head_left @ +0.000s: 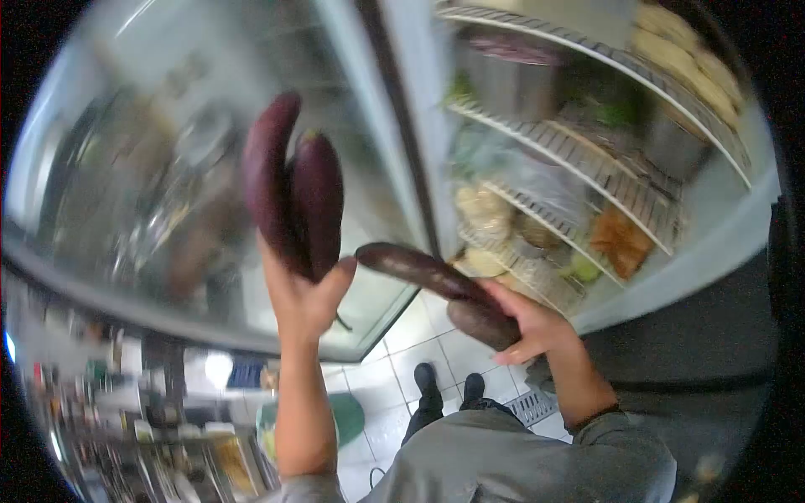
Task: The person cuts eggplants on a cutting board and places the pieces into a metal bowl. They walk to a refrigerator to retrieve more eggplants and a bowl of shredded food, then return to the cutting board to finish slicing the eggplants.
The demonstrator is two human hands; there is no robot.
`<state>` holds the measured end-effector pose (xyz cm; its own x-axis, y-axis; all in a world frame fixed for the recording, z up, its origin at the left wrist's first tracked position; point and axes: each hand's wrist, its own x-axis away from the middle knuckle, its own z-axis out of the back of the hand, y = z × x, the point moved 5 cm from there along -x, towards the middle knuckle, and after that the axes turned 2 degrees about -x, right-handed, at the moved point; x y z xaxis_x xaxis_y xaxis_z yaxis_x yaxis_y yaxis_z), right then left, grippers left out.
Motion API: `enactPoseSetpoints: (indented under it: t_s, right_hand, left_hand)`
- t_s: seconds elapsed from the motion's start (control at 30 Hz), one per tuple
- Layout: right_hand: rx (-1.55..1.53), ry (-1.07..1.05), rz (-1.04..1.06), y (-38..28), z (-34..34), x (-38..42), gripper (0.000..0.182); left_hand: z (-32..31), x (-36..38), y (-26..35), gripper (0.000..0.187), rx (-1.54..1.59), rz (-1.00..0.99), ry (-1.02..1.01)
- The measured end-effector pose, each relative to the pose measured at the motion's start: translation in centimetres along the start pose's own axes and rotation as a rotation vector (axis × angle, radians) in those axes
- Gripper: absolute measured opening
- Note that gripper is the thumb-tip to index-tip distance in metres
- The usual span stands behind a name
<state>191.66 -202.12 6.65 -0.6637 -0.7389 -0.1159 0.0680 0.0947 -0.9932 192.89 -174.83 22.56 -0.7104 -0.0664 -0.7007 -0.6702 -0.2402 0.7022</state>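
Observation:
Two dark purple eggplants (pixel 317 197) stand upright side by side in my left hand (pixel 306 306), with its fingers mostly hidden behind them and the thumb at their lower right. My right hand (pixel 537 327) is wrapped round the right end of two more eggplants (pixel 419 270), one long and one shorter, darker and partly brownish. The long one points left, its tip close to my left thumb. Behind my left hand is the open glass door (pixel 369 310); the fridge shelves (pixel 570 151) lie beyond my right hand.
Wire shelves hold bags, containers, greens and an orange-brown item (pixel 620 243). At the lower left are a green bin (pixel 345 417) and a blurred counter with many items. White floor tiles (pixel 377 387), a floor drain (pixel 532 408) and my shoes show below. A dark surface (pixel 679 335) is at the right.

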Motion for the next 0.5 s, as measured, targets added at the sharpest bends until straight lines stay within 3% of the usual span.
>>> enactPoseSetpoints:
  t_s: [0.03,0.07,0.1,0.17,0.2,0.23,0.3,0.37,0.43,0.5]
  right_hand:
    - [-0.078,-0.149,0.018,0.4,-2.4,-2.3,0.119]
    - [0.17,-0.269,0.06,-0.5,-4.9,-4.4,0.113]
    - [0.209,-0.393,0.117,0.0,-7.9,-6.4,0.109]
    - [0.353,-0.64,-0.036,-1.4,-15.2,-9.4,0.108]
    - [0.411,-0.698,0.019,-2.5,-18.9,-10.7,0.104]
    - [0.496,-0.677,0.152,-1.4,-22.7,-12.3,0.098]
    - [0.805,-0.746,0.23,-3.5,-31.2,-16.0,0.078]
    - [1.038,-0.817,0.324,-1.8,-39.1,-19.7,0.06]
    - [1.069,-0.826,0.348,1.2,-45.7,-23.7,0.048]
    - [1.265,-0.84,0.241,3.2,-49.2,-27.3,0.043]
  left_hand:
    - [3.2,3.1,1.3,0.084,-0.107,0.044,0.11]
    - [6.4,6.6,2.9,0.079,-0.224,0.092,0.222]
    - [9.5,10.3,4.8,0.075,-0.345,0.146,0.337]
    - [14.2,18.4,9.3,0.066,-0.529,0.259,0.527]
    - [15.8,22.2,11.6,0.068,-0.578,0.331,0.579]
    - [17.2,25.7,13.9,0.07,-0.62,0.398,0.636]
    - [18.1,31.0,18.4,0.072,-0.55,0.452,0.805]
    - [19.4,38.6,21.4,0.075,-0.688,0.48,0.973]
    - [20.5,45.1,24.3,0.095,-0.578,0.638,1.035]
    - [21.1,53.7,27.8,0.106,-0.672,0.571,1.168]
